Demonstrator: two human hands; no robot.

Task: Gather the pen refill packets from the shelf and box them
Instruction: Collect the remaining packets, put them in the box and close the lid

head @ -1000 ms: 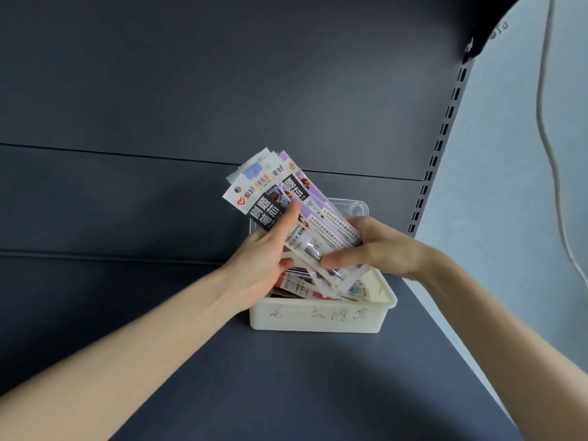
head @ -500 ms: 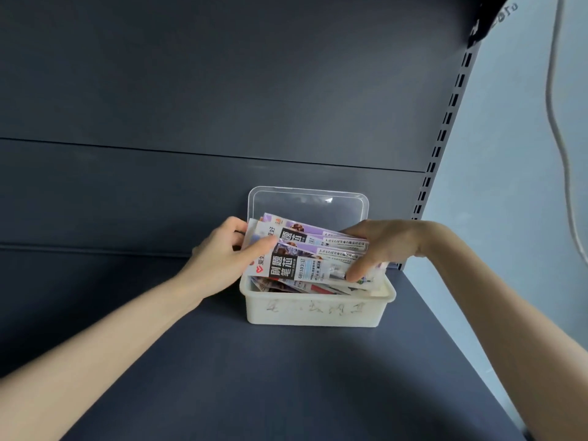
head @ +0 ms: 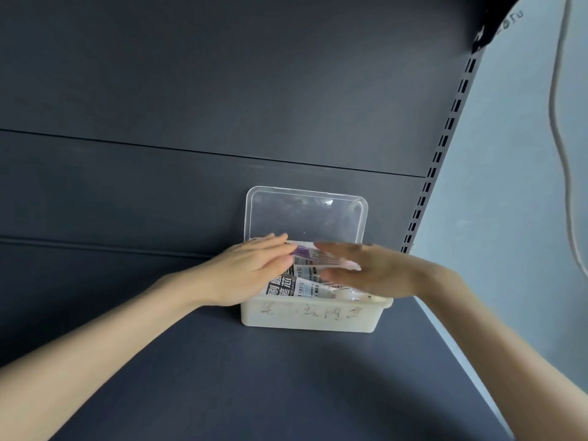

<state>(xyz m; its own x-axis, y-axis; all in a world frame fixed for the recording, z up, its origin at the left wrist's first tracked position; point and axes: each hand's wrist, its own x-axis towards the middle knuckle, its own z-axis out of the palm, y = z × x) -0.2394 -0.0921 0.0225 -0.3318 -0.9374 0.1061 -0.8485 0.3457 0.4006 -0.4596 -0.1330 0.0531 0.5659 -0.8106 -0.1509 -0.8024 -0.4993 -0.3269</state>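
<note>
Head view: the left hand [head: 251, 272] is laid flat, fingers spread and extended, on the left end of the pen refill packets [head: 296, 286], and nothing is gripped by it. The packets are lodged in the white box [head: 305, 319], which is stood on the dark shelf [head: 222, 377] against the back panel. The right hand [head: 369, 272] is blurred; it is seen flat and open over the right end of the stack, and whether anything is pinched under it cannot be told.

Risk is judged as follows: the stack is piled near the rim, so packets could be sprung up or slid over the front wall if the pressure is released unevenly, and the clear lid [head: 305, 214], propped upright behind, could be blocked from shutting by a raised corner.

Counted: two hands, one box, one lid. Several overlapping packets are seen; an exact number cannot be given.
</note>
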